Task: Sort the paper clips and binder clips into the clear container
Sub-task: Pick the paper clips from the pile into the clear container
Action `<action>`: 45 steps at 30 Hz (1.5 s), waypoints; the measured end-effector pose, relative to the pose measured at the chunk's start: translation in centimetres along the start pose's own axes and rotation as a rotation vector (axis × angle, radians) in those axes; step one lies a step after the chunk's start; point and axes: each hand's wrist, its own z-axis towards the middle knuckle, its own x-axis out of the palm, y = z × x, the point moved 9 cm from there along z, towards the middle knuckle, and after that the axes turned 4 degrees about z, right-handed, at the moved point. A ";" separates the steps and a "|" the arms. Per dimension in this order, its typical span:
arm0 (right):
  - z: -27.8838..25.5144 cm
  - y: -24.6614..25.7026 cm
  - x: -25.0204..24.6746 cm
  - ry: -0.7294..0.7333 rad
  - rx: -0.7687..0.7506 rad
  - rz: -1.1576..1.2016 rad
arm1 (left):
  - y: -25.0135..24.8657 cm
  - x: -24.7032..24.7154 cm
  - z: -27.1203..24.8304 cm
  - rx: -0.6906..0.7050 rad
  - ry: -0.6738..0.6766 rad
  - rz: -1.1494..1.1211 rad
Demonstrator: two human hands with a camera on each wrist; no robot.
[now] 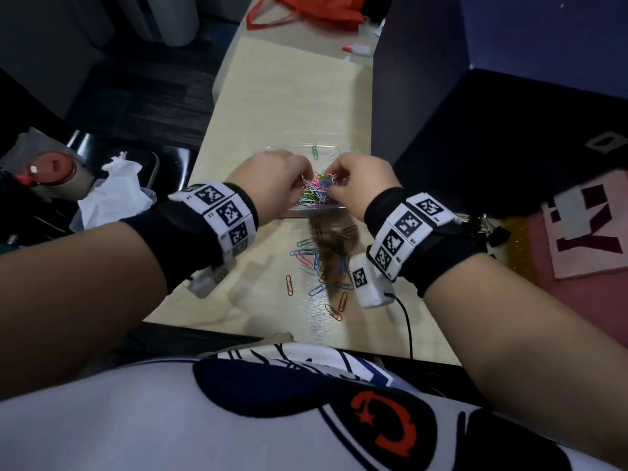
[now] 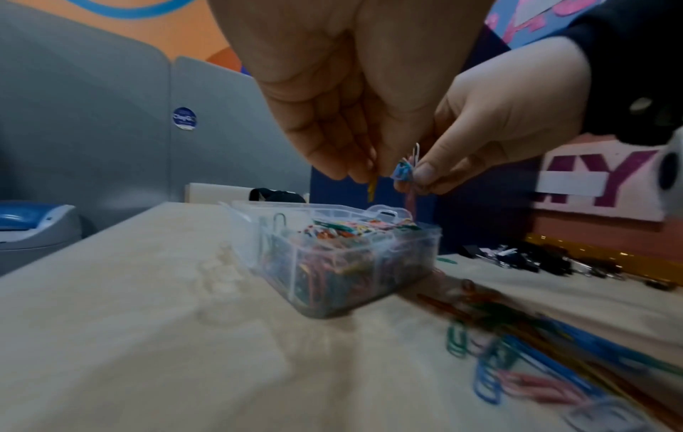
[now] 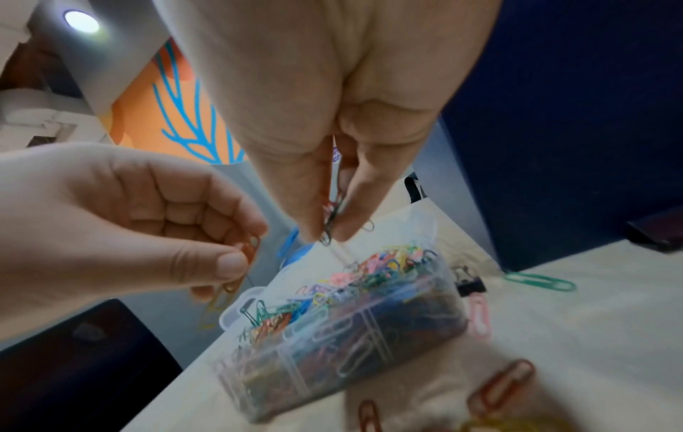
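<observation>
A clear container (image 1: 319,212) (image 2: 369,269) (image 3: 369,350) heaped with coloured paper clips stands on the pale table. Both hands hover just above it. My left hand (image 1: 272,181) (image 3: 147,233) pinches a few orange and yellow paper clips (image 3: 236,269) between thumb and fingers. My right hand (image 1: 360,185) (image 2: 499,131) (image 3: 325,163) pinches a small bunch of clips (image 3: 332,222) (image 2: 404,172) over the heap. Loose paper clips (image 1: 316,263) (image 2: 517,365) lie on the table near me. Black binder clips (image 1: 489,229) (image 2: 536,260) are piled at the right.
A dark blue partition (image 1: 509,96) rises right of the table. A pink sign (image 1: 591,229) lies at the right. A white tissue (image 1: 112,195) and a red-lidded cup (image 1: 51,171) sit left of the table. A red bag (image 1: 316,8) lies at the far end.
</observation>
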 end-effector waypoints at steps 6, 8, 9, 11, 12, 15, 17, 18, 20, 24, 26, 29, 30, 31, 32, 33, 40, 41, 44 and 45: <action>-1.3 -1.2 0.2 0.065 0.021 -0.119 | -0.5 1.4 -1.1 0.065 0.030 0.000; -2.4 -3.1 2.1 0.198 0.085 -0.226 | -1.7 3.6 -2.1 0.155 0.155 0.067; -2.9 -4.2 3.2 0.259 0.121 -0.270 | -2.3 5.0 -2.6 0.202 0.231 0.110; -4.0 -5.7 5.3 0.323 0.147 -0.298 | -3.1 7.3 -3.4 0.274 0.352 0.191; -4.4 -5.9 6.1 0.327 0.114 -0.299 | -3.2 8.3 -3.7 0.291 0.389 0.227; -5.9 -5.1 7.5 0.293 -0.082 -0.306 | -3.0 10.1 -4.0 0.317 0.440 0.315; -7.1 -4.9 8.0 0.313 -0.174 -0.309 | -2.8 10.1 -4.2 0.353 0.448 0.353; -7.7 -4.9 8.3 0.337 -0.212 -0.323 | -2.6 10.1 -4.3 0.366 0.460 0.356; -8.8 -5.1 8.7 0.371 -0.280 -0.403 | -2.0 10.1 -4.7 0.371 0.514 0.363; -8.8 -5.5 8.6 0.349 -0.327 -0.366 | -1.6 10.5 -5.2 0.349 0.544 0.397; -8.3 -5.4 8.3 0.317 -0.330 -0.310 | -1.8 10.5 -5.1 0.307 0.529 0.347; -7.6 -5.6 8.3 0.289 -0.290 -0.255 | -2.0 10.2 -4.7 0.238 0.516 0.311; -7.4 -5.6 8.3 0.278 -0.278 -0.240 | -2.1 10.1 -4.5 0.229 0.503 0.315; -7.2 -5.5 8.2 0.267 -0.261 -0.227 | -2.2 10.0 -4.4 0.222 0.487 0.321; -7.0 -5.4 8.1 0.251 -0.239 -0.212 | -2.3 10.0 -4.2 0.219 0.470 0.330; -6.7 -5.4 7.9 0.234 -0.212 -0.194 | -2.3 9.9 -4.1 0.215 0.454 0.341; -4.8 -5.0 6.7 0.181 -0.063 -0.168 | -2.7 9.4 -3.4 0.189 0.396 0.370; -4.6 -4.9 6.4 0.172 -0.049 -0.170 | -2.7 9.1 -3.2 0.193 0.372 0.360; -3.8 -4.0 4.2 0.089 -0.018 -0.107 | -2.9 7.2 -2.6 0.191 0.301 0.264; -3.5 -3.6 3.3 0.055 -0.003 -0.060 | -2.9 6.3 -2.4 0.181 0.280 0.230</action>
